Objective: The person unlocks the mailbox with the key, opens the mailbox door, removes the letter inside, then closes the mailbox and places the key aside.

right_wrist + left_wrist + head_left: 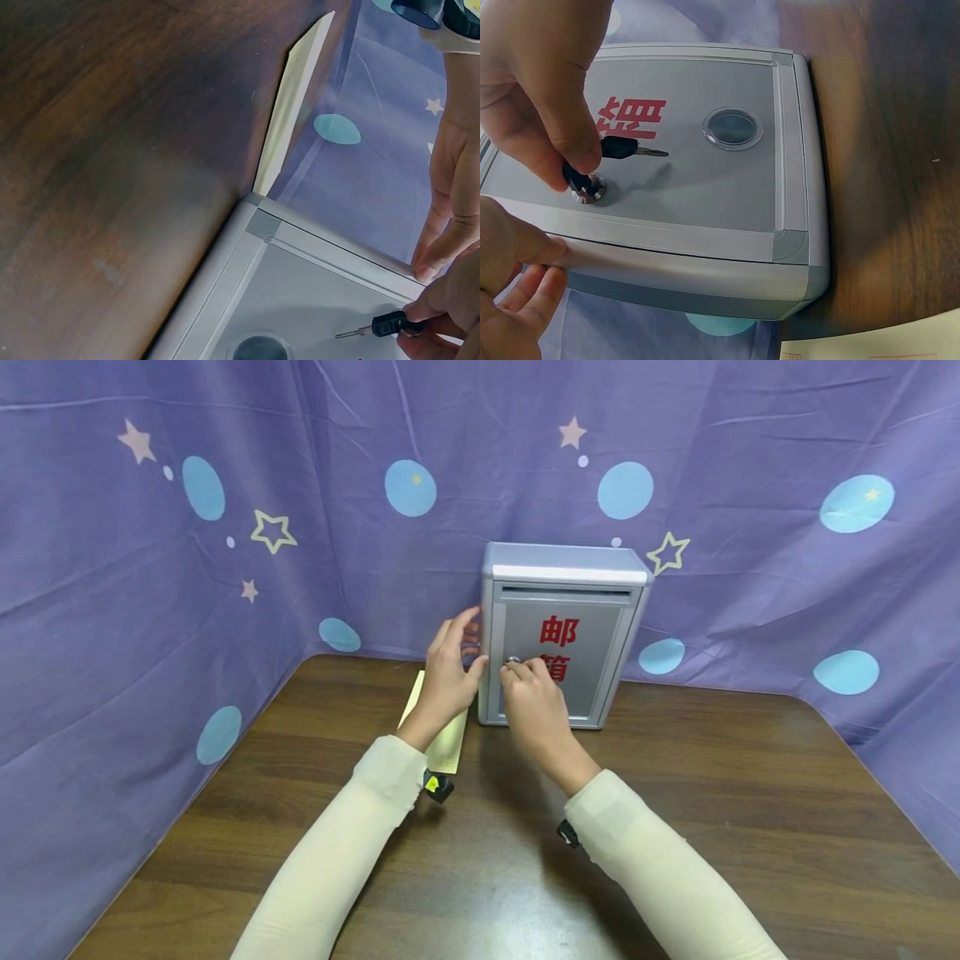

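Observation:
A silver mailbox (517, 618) with red characters on its door stands upright on the table. My right hand (536, 706) is at the door's left edge and pinches a black-headed key (574, 178) at the round lock (592, 193). A second key (619, 147) dangles beside it, its blade sticking out free; it also shows in the right wrist view as a spare key (386, 324). My left hand (450, 672) touches the mailbox's left side, thumb at the front edge and fingers spread along the side. The key's blade in the lock is hidden.
A pale yellow envelope (450, 743) lies on the wooden table (480, 877) left of the mailbox, partly under my left wrist. A purple curtain (510, 460) with stars and dots hangs behind and at the sides. Low on the door is a round window (733, 128).

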